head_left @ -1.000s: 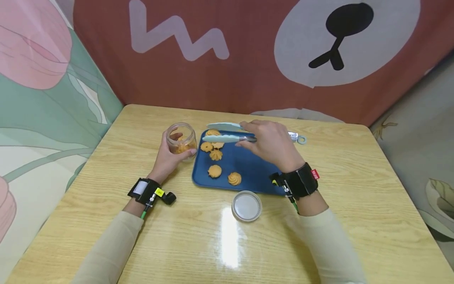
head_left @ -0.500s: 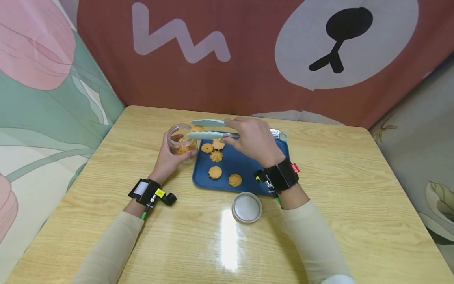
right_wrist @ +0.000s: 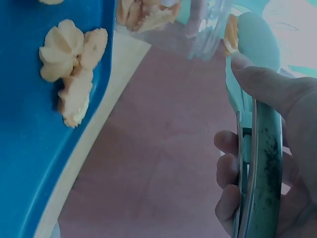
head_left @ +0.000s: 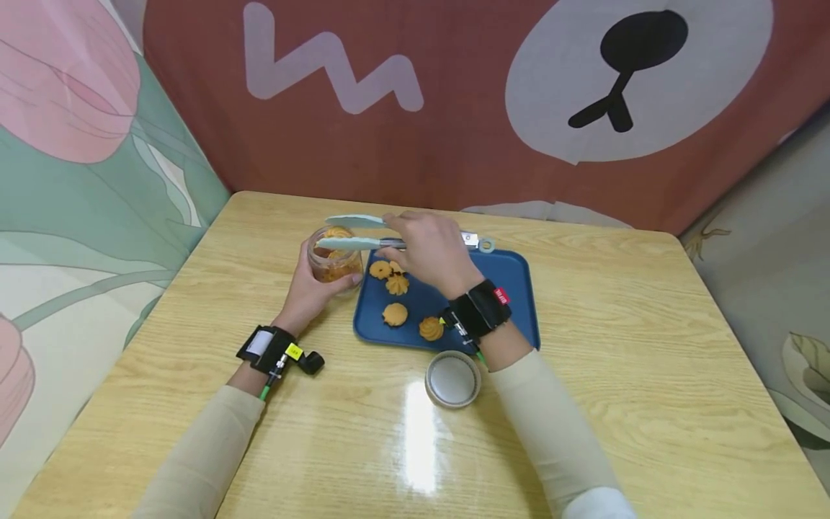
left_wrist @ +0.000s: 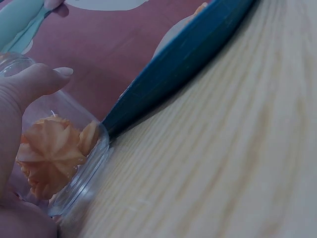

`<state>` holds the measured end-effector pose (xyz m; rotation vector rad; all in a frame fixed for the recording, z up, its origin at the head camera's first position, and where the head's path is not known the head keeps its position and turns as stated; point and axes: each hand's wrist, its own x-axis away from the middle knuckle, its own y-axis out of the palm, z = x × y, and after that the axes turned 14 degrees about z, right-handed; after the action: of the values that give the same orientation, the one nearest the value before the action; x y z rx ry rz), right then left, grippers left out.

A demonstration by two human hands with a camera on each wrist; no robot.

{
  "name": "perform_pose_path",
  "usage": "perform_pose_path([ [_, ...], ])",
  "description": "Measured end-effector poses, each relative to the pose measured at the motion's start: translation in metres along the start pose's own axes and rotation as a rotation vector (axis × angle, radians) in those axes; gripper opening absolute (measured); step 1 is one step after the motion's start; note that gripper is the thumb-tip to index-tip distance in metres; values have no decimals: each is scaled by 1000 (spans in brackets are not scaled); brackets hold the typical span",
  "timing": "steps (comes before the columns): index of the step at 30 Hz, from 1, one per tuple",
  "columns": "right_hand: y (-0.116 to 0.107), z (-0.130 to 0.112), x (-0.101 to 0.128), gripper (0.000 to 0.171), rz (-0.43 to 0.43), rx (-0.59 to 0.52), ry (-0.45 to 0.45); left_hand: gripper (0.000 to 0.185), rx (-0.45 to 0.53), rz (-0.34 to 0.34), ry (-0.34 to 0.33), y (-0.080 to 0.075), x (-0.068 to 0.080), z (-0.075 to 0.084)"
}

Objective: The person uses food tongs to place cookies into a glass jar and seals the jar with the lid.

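- The left hand grips a small clear jar that stands on the wooden bench, just left of the blue tray; its fingers are curled round the glass, thumb on the near side, as the left wrist view shows.
- Several flower-shaped cookies lie inside the jar.
- The right hand holds pale green tongs, fingers clenched round the two arms near the middle, so the tips reach out leftward past the fingers.
- The tong tips sit over the mouth of the jar, with a cookie pinched between them; the right wrist view shows it against the upper tong blade.
- The ring end of the tongs sticks out behind the hand, over the far rim of the tray.
- Four loose cookies lie on the left half of the tray, under and beside the right wrist.
- A round lid lies flat on the bench, just in front of the tray's near edge and apart from both hands.
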<state>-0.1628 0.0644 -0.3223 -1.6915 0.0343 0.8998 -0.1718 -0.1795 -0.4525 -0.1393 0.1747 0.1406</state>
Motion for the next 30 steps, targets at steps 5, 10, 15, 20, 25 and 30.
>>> perform_pose_path([
  [5,7,-5,-4,59,-20,13,6,102,-7,8,-10,1,0,-1],
  [10,8,-8,-5,59,-44,6,20,102,-2,11,-16,1,-1,-1],
  [15,7,-10,-7,62,-70,3,24,102,5,12,-19,2,-2,0],
  [20,3,-10,-6,65,-85,-19,27,98,-6,14,-9,2,-1,0],
  [25,0,-10,-5,66,-84,-29,31,99,-10,11,-11,2,0,0],
  [30,-3,-6,1,67,-84,-17,29,99,14,6,-10,2,1,1],
])
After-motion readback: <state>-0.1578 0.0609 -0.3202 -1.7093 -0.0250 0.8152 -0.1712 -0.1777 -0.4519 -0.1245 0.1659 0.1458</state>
